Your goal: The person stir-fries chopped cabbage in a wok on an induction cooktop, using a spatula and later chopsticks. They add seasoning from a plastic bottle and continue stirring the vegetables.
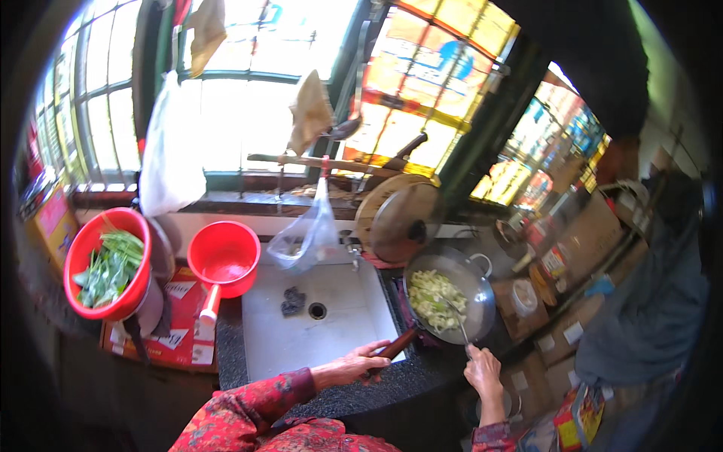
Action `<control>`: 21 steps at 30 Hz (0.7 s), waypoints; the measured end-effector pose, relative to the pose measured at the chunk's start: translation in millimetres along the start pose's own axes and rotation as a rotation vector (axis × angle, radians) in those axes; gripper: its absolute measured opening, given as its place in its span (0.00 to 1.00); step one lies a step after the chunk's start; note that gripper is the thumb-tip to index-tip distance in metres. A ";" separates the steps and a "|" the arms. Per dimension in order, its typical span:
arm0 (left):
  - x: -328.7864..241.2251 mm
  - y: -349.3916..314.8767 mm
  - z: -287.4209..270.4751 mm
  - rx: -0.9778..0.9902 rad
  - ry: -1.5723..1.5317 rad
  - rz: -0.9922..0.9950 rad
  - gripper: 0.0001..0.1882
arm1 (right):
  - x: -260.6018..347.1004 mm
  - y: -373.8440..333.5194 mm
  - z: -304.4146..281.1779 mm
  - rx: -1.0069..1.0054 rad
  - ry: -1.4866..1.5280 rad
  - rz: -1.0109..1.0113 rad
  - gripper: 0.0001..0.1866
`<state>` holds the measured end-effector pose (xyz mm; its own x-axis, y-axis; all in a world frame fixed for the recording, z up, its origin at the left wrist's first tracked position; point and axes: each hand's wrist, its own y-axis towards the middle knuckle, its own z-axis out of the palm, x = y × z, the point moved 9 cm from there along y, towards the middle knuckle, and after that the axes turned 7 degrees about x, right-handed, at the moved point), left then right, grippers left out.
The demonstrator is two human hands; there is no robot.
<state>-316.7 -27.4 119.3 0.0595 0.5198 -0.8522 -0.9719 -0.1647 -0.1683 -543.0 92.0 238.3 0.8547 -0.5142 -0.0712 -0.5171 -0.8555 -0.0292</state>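
Note:
A dark wok (478,290) full of chopped pale green vegetables (435,298) sits to the right of the sink. My left hand (354,367) grips the wok's brown wooden handle (398,345) near the counter's front edge. My right hand (482,369) holds a thin metal spatula (458,320) whose tip rests in the vegetables. Both sleeves are red with a flower pattern.
A white sink (309,335) with a dark scrubber (293,300) lies left of the wok. A red bowl of green leaves (105,270) and a red scoop (223,260) stand at left. A wok lid (403,218) leans behind. A plastic bag (307,239) hangs over the sink.

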 end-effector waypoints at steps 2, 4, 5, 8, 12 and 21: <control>3.5 -7.7 -1.3 0.007 -0.070 -0.024 0.39 | -2.5 -10.2 -8.9 -0.068 0.033 0.034 0.17; 5.7 -12.0 -3.4 0.020 -0.079 -0.029 0.36 | -9.6 -27.7 -27.2 -0.155 0.058 0.072 0.17; 6.9 -13.8 -2.5 0.060 -0.152 -0.019 0.36 | -11.0 -34.3 -30.1 -0.142 0.082 0.077 0.17; 11.3 -14.7 -6.3 0.100 0.020 0.050 0.32 | -10.6 -42.9 -29.5 -0.160 0.117 0.116 0.18; 57.8 -11.8 -16.0 0.043 -0.452 -0.074 0.30 | 15.3 -11.8 3.9 -0.140 0.093 0.052 0.11; 121.2 -42.1 -30.3 -0.099 -0.343 -0.214 0.25 | 7.6 -20.9 1.3 -0.131 0.141 0.066 0.16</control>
<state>-261.7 17.1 8.1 0.1622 0.7975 -0.5811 -0.9183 -0.0935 -0.3846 -525.8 106.1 237.0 0.8218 -0.5652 0.0719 -0.5697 -0.8155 0.1015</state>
